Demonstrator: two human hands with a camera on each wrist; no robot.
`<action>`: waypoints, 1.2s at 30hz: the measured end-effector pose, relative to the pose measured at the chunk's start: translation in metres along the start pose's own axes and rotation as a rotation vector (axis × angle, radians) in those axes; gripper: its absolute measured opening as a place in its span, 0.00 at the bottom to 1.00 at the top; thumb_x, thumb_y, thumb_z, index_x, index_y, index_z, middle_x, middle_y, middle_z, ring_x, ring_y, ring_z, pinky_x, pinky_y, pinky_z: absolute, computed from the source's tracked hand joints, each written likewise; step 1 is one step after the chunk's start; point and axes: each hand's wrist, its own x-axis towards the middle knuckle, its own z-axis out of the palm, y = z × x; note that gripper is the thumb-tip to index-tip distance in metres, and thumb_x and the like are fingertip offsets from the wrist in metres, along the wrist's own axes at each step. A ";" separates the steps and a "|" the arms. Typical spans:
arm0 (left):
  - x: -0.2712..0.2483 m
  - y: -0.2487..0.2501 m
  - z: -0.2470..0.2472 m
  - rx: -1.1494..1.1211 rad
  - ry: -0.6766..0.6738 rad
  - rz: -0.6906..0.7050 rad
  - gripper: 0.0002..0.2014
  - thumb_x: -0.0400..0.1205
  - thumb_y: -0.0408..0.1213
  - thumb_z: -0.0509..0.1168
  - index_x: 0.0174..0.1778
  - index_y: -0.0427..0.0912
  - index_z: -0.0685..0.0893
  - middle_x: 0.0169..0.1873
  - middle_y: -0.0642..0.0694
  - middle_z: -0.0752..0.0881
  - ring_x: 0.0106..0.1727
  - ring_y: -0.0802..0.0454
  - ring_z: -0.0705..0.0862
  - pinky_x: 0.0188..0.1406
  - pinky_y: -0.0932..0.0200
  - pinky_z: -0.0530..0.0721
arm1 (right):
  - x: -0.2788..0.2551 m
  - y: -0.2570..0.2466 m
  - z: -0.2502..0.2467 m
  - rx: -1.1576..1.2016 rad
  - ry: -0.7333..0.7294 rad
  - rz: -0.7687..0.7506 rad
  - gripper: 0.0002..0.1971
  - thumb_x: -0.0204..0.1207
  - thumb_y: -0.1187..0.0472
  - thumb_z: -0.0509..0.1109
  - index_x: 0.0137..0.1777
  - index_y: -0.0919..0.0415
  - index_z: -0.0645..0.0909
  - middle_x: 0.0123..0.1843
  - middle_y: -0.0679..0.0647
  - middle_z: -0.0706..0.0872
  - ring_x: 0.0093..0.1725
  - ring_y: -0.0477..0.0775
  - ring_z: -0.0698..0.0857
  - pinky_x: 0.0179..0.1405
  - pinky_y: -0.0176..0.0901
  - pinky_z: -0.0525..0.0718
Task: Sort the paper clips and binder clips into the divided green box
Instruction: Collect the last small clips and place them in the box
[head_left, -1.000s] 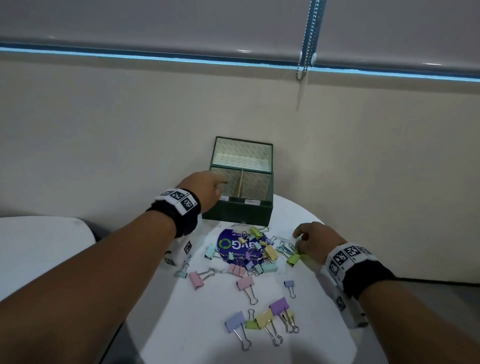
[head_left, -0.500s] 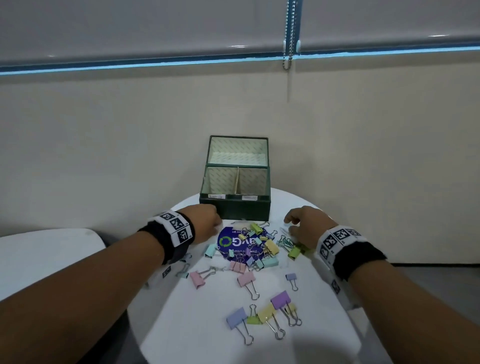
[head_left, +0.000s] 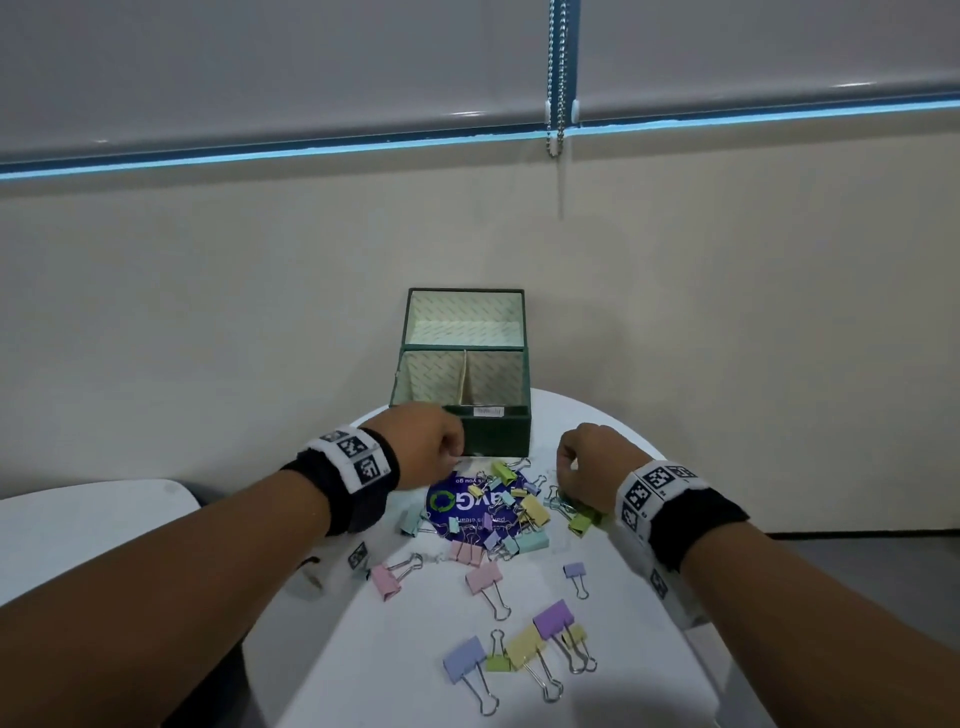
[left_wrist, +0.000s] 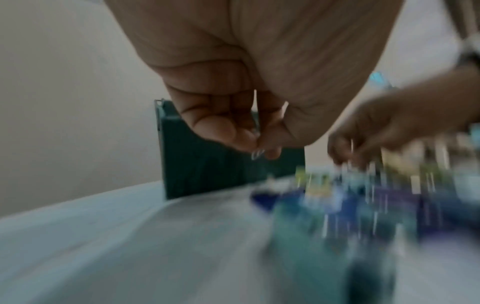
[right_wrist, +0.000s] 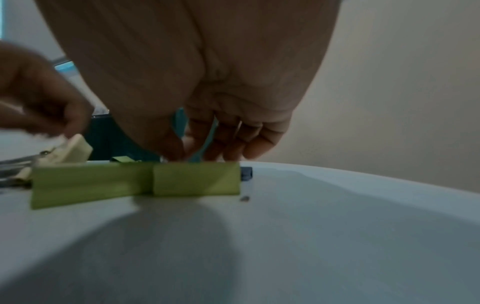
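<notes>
The divided green box (head_left: 498, 442) stands open at the table's far edge, its lid upright behind it. My left hand (head_left: 456, 456) hovers just in front of the box's left front corner, fingers curled. In the left wrist view, my left hand (left_wrist: 259, 148) pinches a silver paper clip (left_wrist: 257, 153). My right hand (head_left: 563, 486) reaches down into the right edge of the clip pile (head_left: 511, 506). The right wrist view shows my right hand (right_wrist: 192, 152) with a teal paper clip (right_wrist: 209, 139) held between its fingers, behind green binder clips (right_wrist: 135, 183).
Pastel binder clips (head_left: 485, 579) lie scattered across the round white table (head_left: 395, 675), several near its front edge (head_left: 540, 644). A purple round label (head_left: 457, 506) lies under the pile. A second white surface (head_left: 78, 530) sits at the left. A beige wall rises right behind the box.
My left hand has drawn back from over the box's left compartment down to the near side of the box. My right hand stayed at the pile's right edge.
</notes>
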 end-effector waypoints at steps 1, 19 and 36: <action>0.003 0.001 -0.008 -0.123 0.070 -0.004 0.07 0.80 0.36 0.65 0.47 0.53 0.86 0.44 0.58 0.85 0.44 0.58 0.83 0.50 0.60 0.84 | -0.003 -0.002 -0.004 0.065 0.046 -0.017 0.05 0.79 0.59 0.63 0.43 0.52 0.79 0.42 0.49 0.85 0.42 0.51 0.85 0.46 0.46 0.88; -0.013 -0.041 -0.014 -0.308 0.159 -0.074 0.07 0.83 0.40 0.68 0.53 0.54 0.88 0.49 0.55 0.87 0.51 0.56 0.84 0.53 0.61 0.79 | 0.017 -0.042 -0.029 0.283 0.258 -0.065 0.12 0.81 0.65 0.64 0.46 0.47 0.85 0.52 0.44 0.84 0.48 0.49 0.83 0.51 0.40 0.79; -0.055 -0.036 0.033 -0.091 -0.098 -0.038 0.15 0.81 0.46 0.70 0.64 0.56 0.88 0.57 0.54 0.82 0.58 0.53 0.82 0.59 0.62 0.78 | -0.005 -0.045 0.000 -0.203 -0.188 -0.060 0.07 0.75 0.62 0.69 0.39 0.49 0.78 0.43 0.47 0.83 0.42 0.49 0.83 0.36 0.39 0.78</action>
